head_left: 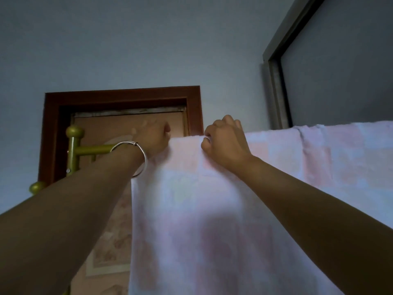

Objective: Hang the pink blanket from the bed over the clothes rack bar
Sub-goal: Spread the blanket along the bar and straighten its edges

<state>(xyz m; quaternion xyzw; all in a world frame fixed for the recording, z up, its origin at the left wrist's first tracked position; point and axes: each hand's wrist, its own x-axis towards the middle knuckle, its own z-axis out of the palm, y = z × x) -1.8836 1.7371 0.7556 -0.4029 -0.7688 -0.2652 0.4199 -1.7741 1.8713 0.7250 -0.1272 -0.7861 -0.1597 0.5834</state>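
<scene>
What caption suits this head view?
Both hands grip the pink blanket draped over the gold rack bar.

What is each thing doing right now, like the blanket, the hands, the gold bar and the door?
pink blanket: draped over the bar, hanging down.
left hand: closed on the blanket's top edge.
right hand: closed on the top edge too.
rack bar: horizontal, mostly covered by blanket.
bracelet: on the left wrist.
door: shut.
</scene>
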